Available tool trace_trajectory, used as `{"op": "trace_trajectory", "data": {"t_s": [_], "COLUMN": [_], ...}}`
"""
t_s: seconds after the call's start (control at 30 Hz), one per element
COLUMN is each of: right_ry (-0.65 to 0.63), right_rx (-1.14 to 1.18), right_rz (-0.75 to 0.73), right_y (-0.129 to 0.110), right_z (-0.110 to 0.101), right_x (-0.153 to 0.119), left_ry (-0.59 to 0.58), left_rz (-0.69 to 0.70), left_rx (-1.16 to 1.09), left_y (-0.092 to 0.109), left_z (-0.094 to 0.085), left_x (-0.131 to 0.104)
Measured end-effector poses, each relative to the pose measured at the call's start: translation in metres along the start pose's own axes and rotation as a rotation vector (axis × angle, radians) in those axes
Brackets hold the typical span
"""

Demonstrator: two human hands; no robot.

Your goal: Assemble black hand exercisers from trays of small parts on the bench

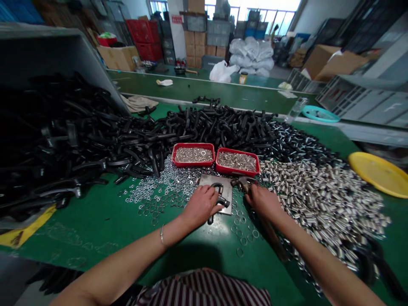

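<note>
A flat metal plate [227, 185] lies on the green tabletop in front of me. On it rests a black curved part [223, 200] with a hooked end, and my left hand [202, 202] has its fingers closed around this part. To the right of the plate, my right hand [263, 203] grips a hammer [274, 239] close to its head. The hammer head is beside the plate's upper right corner, and its wooden handle runs back under my forearm. Thin metal rings [243, 241] lie scattered below the plate.
Two red trays [193, 164] of tiny metal pieces stand behind the plate. Black parts [219, 123] are heaped at the back and left, small nuts [149, 187] on the left, silver cylinders [318, 195] on the right. A yellow lid [379, 172] sits far right.
</note>
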State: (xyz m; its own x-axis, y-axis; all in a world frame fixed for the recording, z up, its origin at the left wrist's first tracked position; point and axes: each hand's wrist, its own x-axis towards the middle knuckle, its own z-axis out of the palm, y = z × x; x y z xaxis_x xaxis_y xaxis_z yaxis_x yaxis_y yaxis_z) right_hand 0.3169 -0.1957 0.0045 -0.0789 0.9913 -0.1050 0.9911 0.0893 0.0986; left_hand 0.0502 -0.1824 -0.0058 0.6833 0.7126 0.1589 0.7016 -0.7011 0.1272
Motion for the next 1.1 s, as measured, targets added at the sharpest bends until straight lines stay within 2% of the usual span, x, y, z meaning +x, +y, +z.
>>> {"op": "trace_trajectory", "data": {"t_s": [0.13, 0.27, 0.37, 0.47, 0.57, 0.63, 0.7, 0.73, 0.8, 0.87, 0.9, 0.97, 1.07, 1.1], "right_ry": [0.087, 0.189, 0.193, 0.114, 0.038, 0.012, 0.025, 0.04, 0.102, 0.207, 0.244, 0.205, -0.043, -0.082], "right_rx": [0.213, 0.597, 0.639, 0.603, 0.756, 0.933, 1.001, 0.95, 0.684, 0.37, 0.272, 0.228, 0.245, 0.217], "right_rz": [-0.024, -0.154, -0.243, -0.275, -0.175, -0.009, 0.187, 0.26, 0.323, 0.285, 0.247, 0.193, 0.213, 0.241], "right_y": [0.003, -0.004, -0.017, -0.022, -0.006, 0.017, 0.049, 0.065, 0.094, 0.11, 0.11, 0.095, 0.051, 0.037], "right_z": [-0.001, -0.02, -0.029, -0.028, -0.022, -0.019, -0.019, -0.019, -0.021, -0.022, -0.021, -0.017, -0.005, -0.001], "right_x": [0.0, -0.009, -0.011, -0.011, -0.016, -0.022, -0.027, -0.028, -0.028, -0.024, -0.021, -0.013, 0.001, 0.005], "left_ry": [0.019, -0.013, 0.0, 0.003, -0.003, 0.012, 0.016, 0.015, 0.039, 0.09, 0.096, 0.045, -0.051, -0.06], "left_rz": [-0.147, -0.164, -0.172, -0.193, -0.2, -0.214, -0.283, -0.337, -0.439, -0.475, -0.463, -0.429, -0.496, -0.522], "left_rx": [-0.028, -0.023, -0.01, -0.001, -0.063, -0.217, -0.465, -0.578, -0.667, -0.606, -0.572, -0.556, -0.59, -0.591], "left_y": [0.016, 0.022, 0.026, 0.029, 0.025, 0.017, 0.004, -0.002, -0.016, -0.029, -0.034, -0.041, -0.044, -0.043], "left_z": [-0.005, -0.006, -0.007, -0.008, -0.014, -0.02, -0.026, -0.027, -0.024, -0.016, -0.011, -0.002, 0.0, -0.002], "left_x": [-0.021, -0.023, -0.021, -0.02, -0.017, -0.012, -0.007, -0.004, 0.0, 0.001, 0.0, -0.004, -0.012, -0.015]}}
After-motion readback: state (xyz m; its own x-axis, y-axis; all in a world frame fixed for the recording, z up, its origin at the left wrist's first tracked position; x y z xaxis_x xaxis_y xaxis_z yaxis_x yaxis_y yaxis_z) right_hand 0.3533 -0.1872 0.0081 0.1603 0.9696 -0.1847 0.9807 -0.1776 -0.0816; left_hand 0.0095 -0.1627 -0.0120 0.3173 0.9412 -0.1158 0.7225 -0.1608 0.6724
